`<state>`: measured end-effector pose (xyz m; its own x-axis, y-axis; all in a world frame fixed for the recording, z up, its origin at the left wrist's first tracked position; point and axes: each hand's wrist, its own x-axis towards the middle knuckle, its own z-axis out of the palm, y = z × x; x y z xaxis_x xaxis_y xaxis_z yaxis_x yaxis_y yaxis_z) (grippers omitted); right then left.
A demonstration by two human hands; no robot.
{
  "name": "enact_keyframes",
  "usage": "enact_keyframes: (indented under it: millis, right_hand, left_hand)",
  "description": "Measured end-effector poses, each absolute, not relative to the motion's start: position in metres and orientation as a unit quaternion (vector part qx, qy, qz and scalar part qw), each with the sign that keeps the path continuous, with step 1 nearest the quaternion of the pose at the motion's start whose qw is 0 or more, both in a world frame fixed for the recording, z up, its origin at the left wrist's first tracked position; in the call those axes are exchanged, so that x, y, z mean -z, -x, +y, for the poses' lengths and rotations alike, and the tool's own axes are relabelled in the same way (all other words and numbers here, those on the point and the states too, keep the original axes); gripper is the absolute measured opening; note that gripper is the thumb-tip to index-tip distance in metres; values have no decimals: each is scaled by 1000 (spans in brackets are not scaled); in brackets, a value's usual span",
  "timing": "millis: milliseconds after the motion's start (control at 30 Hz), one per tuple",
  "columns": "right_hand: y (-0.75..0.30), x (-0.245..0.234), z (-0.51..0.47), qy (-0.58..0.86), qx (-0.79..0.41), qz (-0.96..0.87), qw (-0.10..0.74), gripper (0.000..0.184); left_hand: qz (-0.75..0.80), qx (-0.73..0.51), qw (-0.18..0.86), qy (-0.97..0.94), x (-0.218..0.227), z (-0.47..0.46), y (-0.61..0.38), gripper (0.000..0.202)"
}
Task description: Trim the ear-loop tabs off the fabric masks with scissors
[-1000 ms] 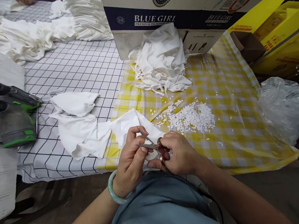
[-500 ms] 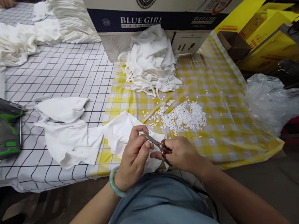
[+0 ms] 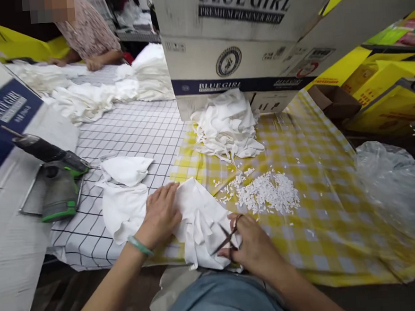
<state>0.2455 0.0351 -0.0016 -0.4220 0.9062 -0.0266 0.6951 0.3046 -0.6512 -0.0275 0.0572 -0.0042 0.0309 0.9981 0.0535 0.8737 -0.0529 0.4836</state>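
My right hand (image 3: 254, 240) has its fingers in the handles of a pair of scissors (image 3: 228, 237), whose blades are spread apart. Beneath the blades lies a crumpled white cloth piece (image 3: 205, 219) at the table's near edge. My left hand (image 3: 163, 208), with a green bangle on its wrist, lies flat with fingers stretched out at that cloth's left side. Farther left, partly behind this hand, are more white cloth pieces (image 3: 120, 206). Small white clippings (image 3: 267, 191) are scattered on the yellow checked cover beyond my right hand.
A pile of white cloth (image 3: 228, 125) leans against a large carton (image 3: 260, 43). At left, a grey-green tool (image 3: 59, 192) stands by another carton (image 3: 8, 108). A clear plastic bag (image 3: 394, 185) is at right. Across the table, a person (image 3: 90, 35) rests their hands near white cloth stacks (image 3: 148, 76).
My left hand has left the scissor tips and moved left, opening flat at the cloth. The scissors have opened and lowered over it. The view has tilted up, bringing the other person into sight.
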Motion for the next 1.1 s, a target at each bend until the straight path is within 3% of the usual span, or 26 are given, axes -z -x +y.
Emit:
enact_keyframes:
  millis: [67,167,300,367,433,533,633,733,833,900,1100]
  right_hand:
    - [-226,9,28,489,-328,-788,179,23]
    - [-205,7,29,479,-426,-737,214,19]
    - [-195,-30,53,422,-593,-579,369,23]
    - [-193,-56,78,392,-616,-526,436,28]
    - [-195,-84,115,385,-593,-513,487,24]
    - [-203,-125,191,399,-481,-534,570,19]
    - [-221,-153,271,456,-377,-537,602,27]
    - [-244,-147,323,517,-363,-526,570,33]
    - [-264,-106,334,582,-398,-528,474,34]
    - [-273,-75,326,604,-429,-533,408,35]
    - [-272,-40,295,585,-478,-562,336,32]
  left_hand:
    - [663,-174,183,-705,3,63,33,39]
    - [610,-188,214,-740,-16,60,27,15]
    - [482,-317,363,-732,-49,46,-1,24]
    - [430,-376,396,-719,-65,56,-21,39]
    - [401,-411,330,-749,-83,88,-41,57]
    - [402,-424,136,-800,-119,172,-65,57]
    - [437,-407,86,-797,-149,267,-79,61]
    - [490,-351,80,-794,-146,334,-87,53]
    - [540,-284,107,-785,-112,361,-91,38]
    - [563,-264,124,-773,-89,362,-91,38]
    - [587,-350,142,-716,-66,324,-101,38]
